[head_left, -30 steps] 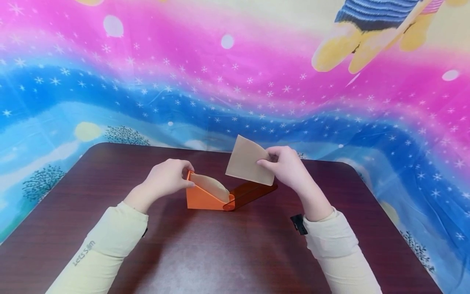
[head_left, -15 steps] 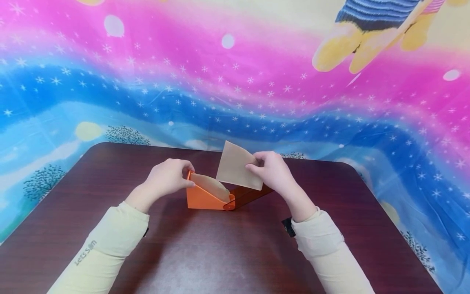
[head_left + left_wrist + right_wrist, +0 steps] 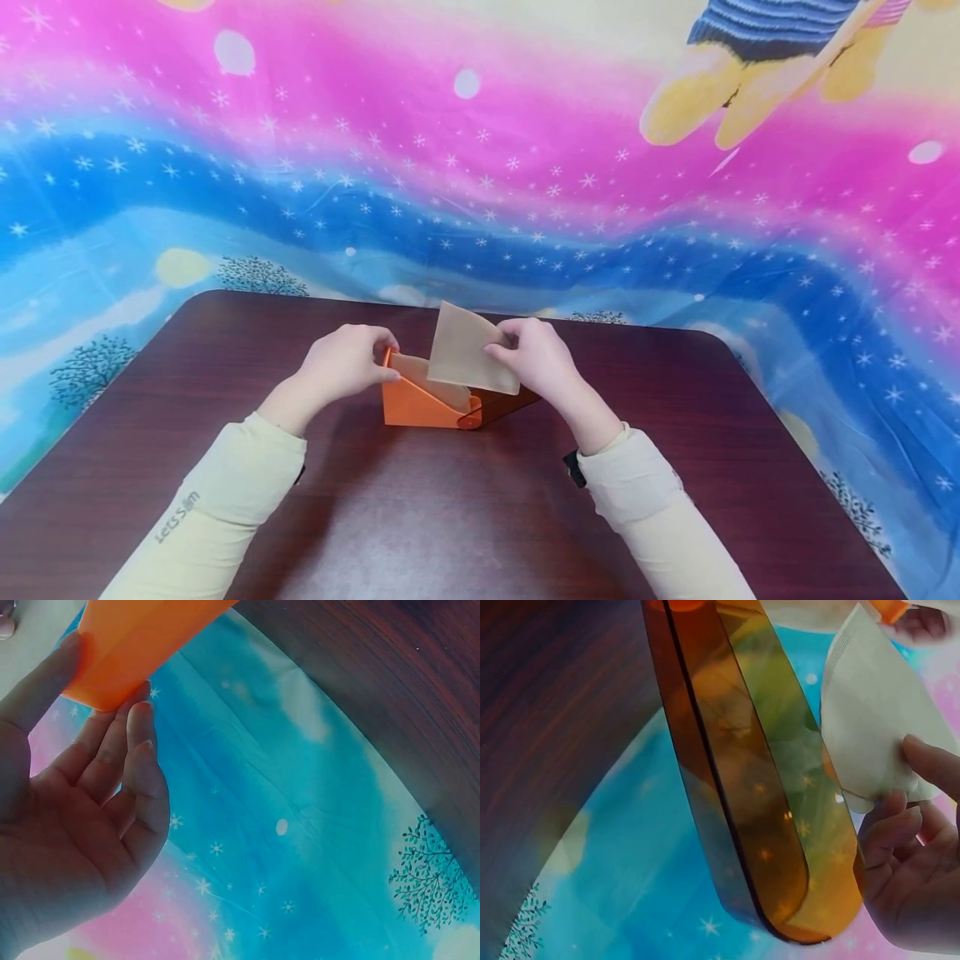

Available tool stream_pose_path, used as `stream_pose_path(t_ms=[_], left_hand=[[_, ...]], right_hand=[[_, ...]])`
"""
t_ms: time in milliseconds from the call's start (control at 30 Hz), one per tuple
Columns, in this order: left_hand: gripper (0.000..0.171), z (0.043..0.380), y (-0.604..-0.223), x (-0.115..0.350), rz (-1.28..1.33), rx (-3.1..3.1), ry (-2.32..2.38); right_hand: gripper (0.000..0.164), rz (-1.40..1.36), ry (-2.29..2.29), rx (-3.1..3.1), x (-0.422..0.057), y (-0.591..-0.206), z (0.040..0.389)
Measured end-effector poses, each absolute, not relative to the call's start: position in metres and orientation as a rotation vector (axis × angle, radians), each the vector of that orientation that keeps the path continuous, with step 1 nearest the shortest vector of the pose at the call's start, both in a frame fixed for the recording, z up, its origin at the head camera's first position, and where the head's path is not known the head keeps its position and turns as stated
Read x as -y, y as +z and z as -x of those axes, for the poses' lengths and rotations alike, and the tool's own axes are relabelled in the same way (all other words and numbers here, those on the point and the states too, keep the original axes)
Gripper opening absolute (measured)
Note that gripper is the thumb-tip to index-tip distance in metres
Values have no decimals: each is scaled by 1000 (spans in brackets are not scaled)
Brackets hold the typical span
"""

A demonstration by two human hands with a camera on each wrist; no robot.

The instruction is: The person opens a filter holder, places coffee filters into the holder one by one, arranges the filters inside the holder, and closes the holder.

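Observation:
An orange filter box [image 3: 416, 408] stands on the table in the head view, its translucent brown lid [image 3: 504, 405] swung out to the right. My left hand [image 3: 343, 357] holds the box's tall left end between thumb and fingers. In the left wrist view that orange end [image 3: 142, 645] lies against the fingertips. Tan paper filters [image 3: 408, 367] sit inside the box, partly covered. Above them my right hand [image 3: 542, 357] pinches a tan paper coffee filter [image 3: 467, 348] by its right edge, tilted. In the right wrist view the filter [image 3: 877, 712] shows a crimped seam beside the lid [image 3: 742, 765].
The dark brown wooden table [image 3: 420, 517] has rounded far corners. Right behind it hangs a colourful printed cloth [image 3: 375, 167] with snowflakes and trees. Both sleeves are pale, and a black strap piece [image 3: 574, 468] shows at the right cuff.
My right hand has moved left and slightly down, bringing the paper coffee filter from right of the box to in front of its opening. The left hand and the box have stayed put.

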State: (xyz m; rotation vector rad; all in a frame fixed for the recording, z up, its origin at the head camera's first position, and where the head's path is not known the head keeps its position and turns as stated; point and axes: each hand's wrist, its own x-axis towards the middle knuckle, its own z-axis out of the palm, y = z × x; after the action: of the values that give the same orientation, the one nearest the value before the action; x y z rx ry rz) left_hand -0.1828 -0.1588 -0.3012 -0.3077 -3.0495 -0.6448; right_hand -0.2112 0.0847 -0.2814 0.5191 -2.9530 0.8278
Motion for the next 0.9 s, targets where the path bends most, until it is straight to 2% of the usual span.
stream_pose_path(t_ms=[900], left_hand=[[33, 183, -300, 159, 286, 3076, -673]], right_hand=[[16, -534, 731, 3013, -62, -310, 212]])
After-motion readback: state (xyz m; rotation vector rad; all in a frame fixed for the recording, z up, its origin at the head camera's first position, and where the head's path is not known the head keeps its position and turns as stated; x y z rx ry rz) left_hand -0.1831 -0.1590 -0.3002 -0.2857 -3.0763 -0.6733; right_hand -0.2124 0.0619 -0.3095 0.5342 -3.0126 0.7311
